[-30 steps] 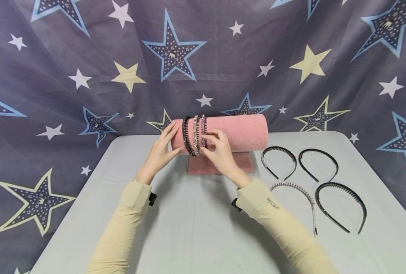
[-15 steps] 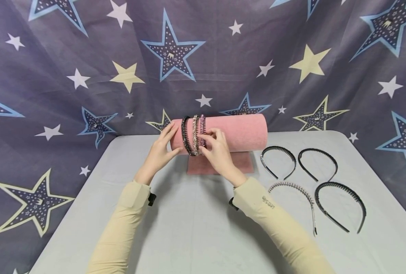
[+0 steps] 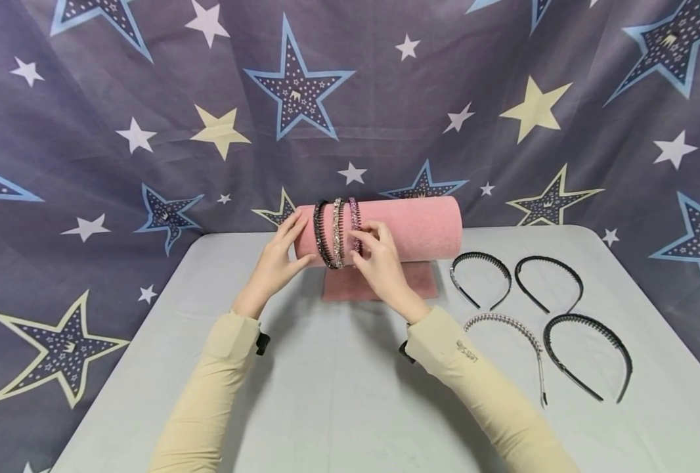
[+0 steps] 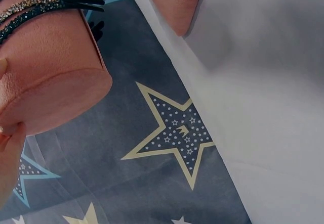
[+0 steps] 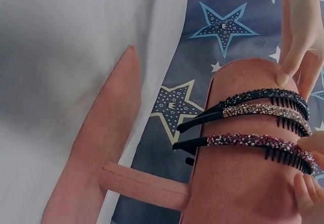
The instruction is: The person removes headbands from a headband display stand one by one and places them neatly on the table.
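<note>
A pink, velvety roll-shaped display stand [image 3: 421, 226] has three beaded toothed headbands around its left half. The black headband [image 3: 319, 230] is outermost, then the gold-and-silver headband [image 5: 255, 109], then the purple-pink headband [image 5: 243, 141]. My left hand [image 3: 276, 264] holds the roll's left end, its thumb low on the front and its fingers higher up. With thumb and fingers, my right hand [image 3: 381, 264] pinches the purple-pink headband, covering part of its front. A gap of pink fabric shows between that headband and the gold-and-silver one.
To the right, several more headbands lie on the white-covered table [image 3: 326, 394]: two at the back, a silvery one [image 3: 506, 320] partly behind the right sleeve, and a black one [image 3: 598, 323] in front. A star-printed curtain [image 3: 379, 118] hangs behind the table.
The purple-pink headband has slid slightly right along the roll with my right hand, widening the gap to the gold-and-silver headband. My left hand stays at the roll's end.
</note>
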{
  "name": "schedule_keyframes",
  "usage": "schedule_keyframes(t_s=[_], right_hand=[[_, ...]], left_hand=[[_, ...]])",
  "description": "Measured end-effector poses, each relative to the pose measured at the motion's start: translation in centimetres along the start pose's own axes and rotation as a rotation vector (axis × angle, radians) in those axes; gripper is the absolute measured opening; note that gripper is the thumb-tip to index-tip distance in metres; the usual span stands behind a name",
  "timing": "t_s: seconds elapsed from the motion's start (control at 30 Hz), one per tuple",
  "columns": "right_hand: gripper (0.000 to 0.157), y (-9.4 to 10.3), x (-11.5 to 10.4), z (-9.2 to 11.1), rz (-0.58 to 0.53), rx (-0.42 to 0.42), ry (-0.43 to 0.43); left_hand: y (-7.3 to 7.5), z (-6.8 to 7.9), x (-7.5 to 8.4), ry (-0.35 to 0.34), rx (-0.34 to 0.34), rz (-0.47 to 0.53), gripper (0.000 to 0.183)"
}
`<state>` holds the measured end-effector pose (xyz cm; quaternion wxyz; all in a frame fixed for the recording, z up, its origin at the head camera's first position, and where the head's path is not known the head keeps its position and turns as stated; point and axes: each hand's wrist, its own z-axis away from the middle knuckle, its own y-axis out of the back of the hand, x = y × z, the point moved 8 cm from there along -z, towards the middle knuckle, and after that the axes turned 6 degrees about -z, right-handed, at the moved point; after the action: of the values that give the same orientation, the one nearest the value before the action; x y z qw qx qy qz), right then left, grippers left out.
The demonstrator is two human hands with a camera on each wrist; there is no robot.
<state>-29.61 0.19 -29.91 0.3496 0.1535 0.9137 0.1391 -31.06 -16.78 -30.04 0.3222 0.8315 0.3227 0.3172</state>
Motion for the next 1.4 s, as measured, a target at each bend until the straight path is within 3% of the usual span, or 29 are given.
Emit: schedule_keyframes(t_s=[0.83, 1.4], right_hand=[[0.037, 2.0, 0.6, 0.4, 0.014, 0.079, -0.033], [0.037, 5.0, 1.6, 0.1, 0.013, 0.135, -0.079]], left_hand=[[0.0, 0.1, 0.0, -0.015, 0.010, 0.020, 0.069], [0.0, 0.1, 0.0, -0.016, 0.006, 0.018, 0.069]])
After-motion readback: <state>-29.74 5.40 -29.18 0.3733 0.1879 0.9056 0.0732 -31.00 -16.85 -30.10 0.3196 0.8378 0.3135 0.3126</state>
